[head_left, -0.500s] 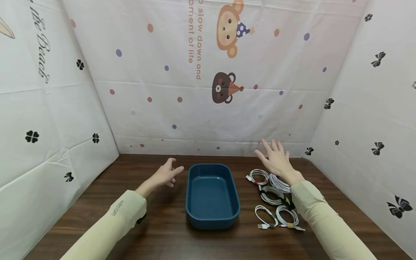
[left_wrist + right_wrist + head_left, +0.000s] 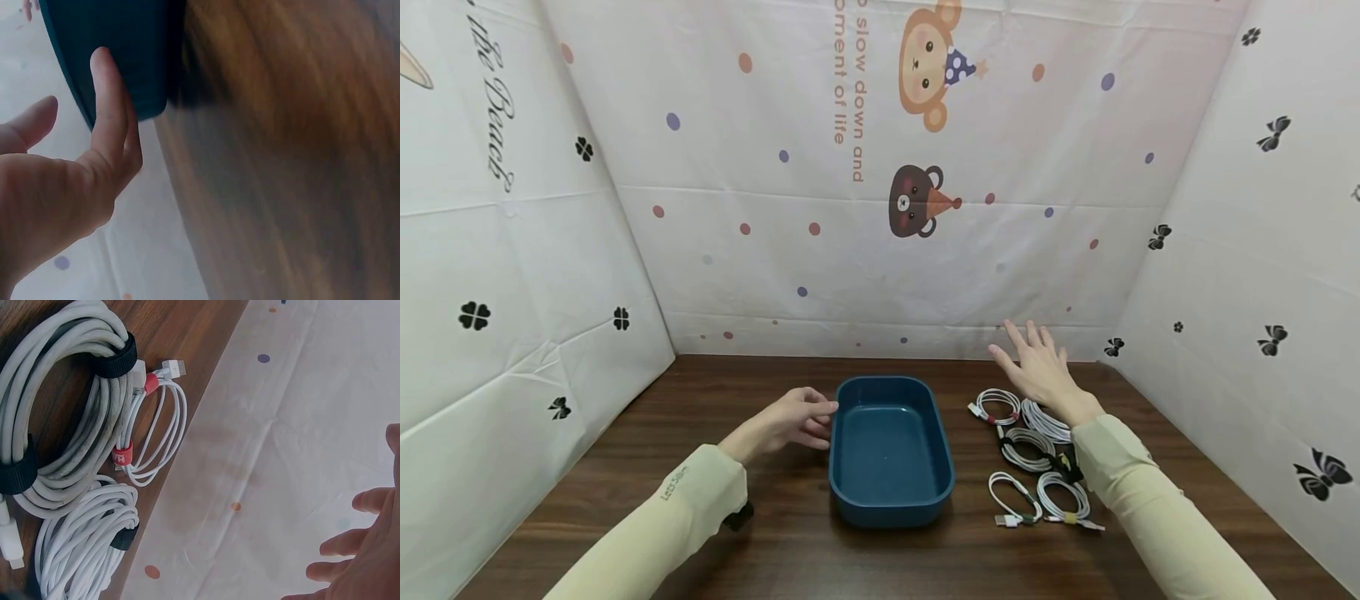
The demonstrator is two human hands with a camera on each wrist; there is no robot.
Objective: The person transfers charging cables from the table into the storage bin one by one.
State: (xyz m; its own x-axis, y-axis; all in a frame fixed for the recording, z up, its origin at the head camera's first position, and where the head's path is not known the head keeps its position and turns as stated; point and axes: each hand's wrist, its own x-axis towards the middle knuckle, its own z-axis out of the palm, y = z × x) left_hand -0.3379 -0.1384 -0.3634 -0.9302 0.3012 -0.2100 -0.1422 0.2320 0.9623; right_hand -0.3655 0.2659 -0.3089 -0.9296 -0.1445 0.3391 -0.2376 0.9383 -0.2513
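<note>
A deep blue rectangular bin (image 2: 891,517) with rounded corners stands upright on the table. My left hand (image 2: 790,423) is at its left side, fingertips at the rim. The left wrist view shows fairly straight fingers (image 2: 109,106) along the bin's outer wall (image 2: 140,50), the thumb apart from them; whether they touch is hard to tell. Over the far right of the table my right hand (image 2: 1041,375) hovers with spread fingers, holding nothing. Below and nearer lie coiled cables: a white one with red ties (image 2: 1000,408), a thick grey-white one (image 2: 1028,450) and a white bundle (image 2: 1045,423).
Closer to the front right lie a short white USB cable (image 2: 1013,500) and a white coil with a yellow tie (image 2: 1062,500). The dark wooden table (image 2: 760,542) is bordered by printed white sheets (image 2: 850,275) at the back and sides.
My left hand has moved right, from beside the bin to its left rim, and its pointing fingers have come closer together. The right hand, bin and cables stay where they were.
</note>
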